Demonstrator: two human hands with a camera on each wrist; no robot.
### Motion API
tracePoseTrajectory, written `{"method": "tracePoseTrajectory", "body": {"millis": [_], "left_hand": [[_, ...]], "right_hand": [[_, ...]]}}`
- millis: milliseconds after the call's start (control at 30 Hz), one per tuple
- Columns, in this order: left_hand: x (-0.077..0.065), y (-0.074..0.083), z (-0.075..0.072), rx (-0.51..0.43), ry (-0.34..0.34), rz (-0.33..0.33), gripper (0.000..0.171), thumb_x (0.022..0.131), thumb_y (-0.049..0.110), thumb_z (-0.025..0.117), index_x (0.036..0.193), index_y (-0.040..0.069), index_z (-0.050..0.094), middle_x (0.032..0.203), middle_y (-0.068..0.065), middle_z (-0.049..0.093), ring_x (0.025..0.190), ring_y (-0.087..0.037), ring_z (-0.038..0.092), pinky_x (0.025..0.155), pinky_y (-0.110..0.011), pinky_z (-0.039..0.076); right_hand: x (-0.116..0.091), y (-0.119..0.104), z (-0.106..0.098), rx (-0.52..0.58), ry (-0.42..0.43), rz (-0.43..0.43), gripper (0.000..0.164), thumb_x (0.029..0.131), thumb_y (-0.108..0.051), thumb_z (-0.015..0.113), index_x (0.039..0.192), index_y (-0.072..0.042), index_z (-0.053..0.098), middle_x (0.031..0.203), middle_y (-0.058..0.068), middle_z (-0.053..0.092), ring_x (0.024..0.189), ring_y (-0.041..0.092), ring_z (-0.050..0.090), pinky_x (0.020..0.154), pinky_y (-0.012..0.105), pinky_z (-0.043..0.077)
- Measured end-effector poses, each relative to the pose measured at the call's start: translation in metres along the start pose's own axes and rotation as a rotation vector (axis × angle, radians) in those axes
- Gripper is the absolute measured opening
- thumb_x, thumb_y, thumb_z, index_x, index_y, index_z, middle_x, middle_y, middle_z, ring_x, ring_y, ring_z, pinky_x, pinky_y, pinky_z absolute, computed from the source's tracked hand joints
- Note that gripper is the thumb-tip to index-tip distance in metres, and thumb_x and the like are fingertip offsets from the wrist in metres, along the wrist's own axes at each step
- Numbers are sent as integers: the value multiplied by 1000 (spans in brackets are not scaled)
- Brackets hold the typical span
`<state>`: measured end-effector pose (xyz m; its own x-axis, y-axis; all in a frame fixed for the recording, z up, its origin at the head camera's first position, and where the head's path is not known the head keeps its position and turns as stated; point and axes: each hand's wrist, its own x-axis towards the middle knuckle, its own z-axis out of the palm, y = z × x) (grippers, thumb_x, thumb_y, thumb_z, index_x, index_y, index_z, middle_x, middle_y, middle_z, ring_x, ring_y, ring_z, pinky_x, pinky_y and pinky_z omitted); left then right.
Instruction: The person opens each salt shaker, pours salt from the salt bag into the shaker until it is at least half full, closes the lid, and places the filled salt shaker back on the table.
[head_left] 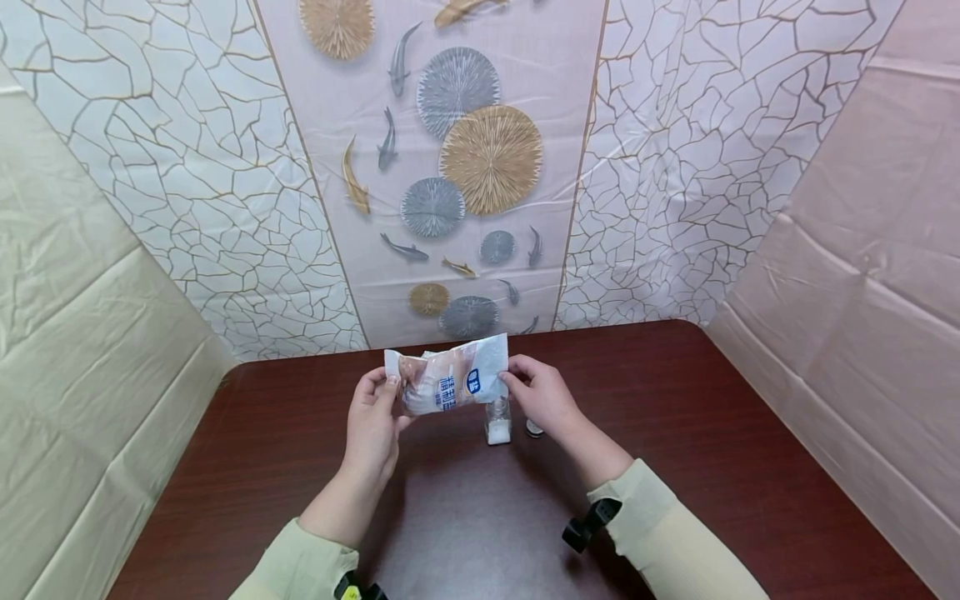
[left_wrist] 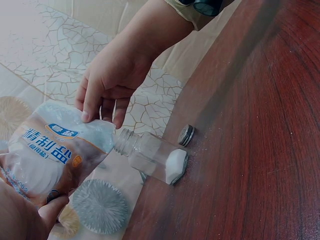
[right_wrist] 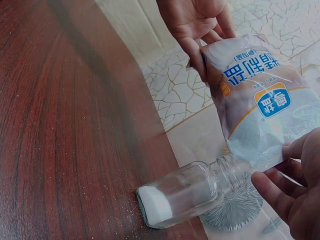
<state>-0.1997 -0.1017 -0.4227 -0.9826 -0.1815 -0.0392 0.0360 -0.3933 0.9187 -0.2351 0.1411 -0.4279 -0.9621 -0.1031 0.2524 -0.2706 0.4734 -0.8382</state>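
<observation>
A bag of salt (head_left: pixel 450 382), printed with blue characters, is held tilted above the table between both hands. My left hand (head_left: pixel 372 429) grips its left end, thumb on the front. At the other end, my right hand (head_left: pixel 546 398) pinches the white edge between thumb and fingers. Below this corner a clear glass bottle (right_wrist: pixel 182 195) stands uncapped, with white salt (right_wrist: pixel 156 205) in its bottom. The bag's lower corner is at the bottle's mouth in the right wrist view; whether it touches cannot be told. A round lid (left_wrist: pixel 186 135) lies on the table near the bottle.
The dark red wooden table (head_left: pixel 450 517) has white grains scattered near the bottle. Behind it hangs a patterned cloth (head_left: pixel 465 250) with fish and round motifs. Beige cloth walls (head_left: pixel 862 292) stand at both sides.
</observation>
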Motion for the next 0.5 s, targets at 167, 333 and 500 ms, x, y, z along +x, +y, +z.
{"method": "tracePoseTrajectory", "body": {"millis": [167,333,500], "left_hand": [[0,0,0,2,-3,-2,15,106,16,46,120,13,50,114,-2,62,101,-18,58,69,-32,53],[0,-1,-1,-3,-1,-5,15,106,16,46,119,13,50,115,-2,62,102,-18,58,71,-33,54],[0,-1,-1,-9,3,-1,13,106,16,47,118,13,50,114,-1,63,100,-17,58,69,-32,54]], "right_hand": [[-1,-1,0,6,5,-3,7,97,-12,65,101,-9,69,89,5,69,78,26,67,67,32,55],[-1,-2,0,8,7,-11,7,96,-12,65,101,-9,69,89,5,69,77,25,66,66,31,55],[-1,-2,0,2,11,-20,7,96,-11,65,101,-8,69,88,5,69,74,22,66,66,31,54]]}}
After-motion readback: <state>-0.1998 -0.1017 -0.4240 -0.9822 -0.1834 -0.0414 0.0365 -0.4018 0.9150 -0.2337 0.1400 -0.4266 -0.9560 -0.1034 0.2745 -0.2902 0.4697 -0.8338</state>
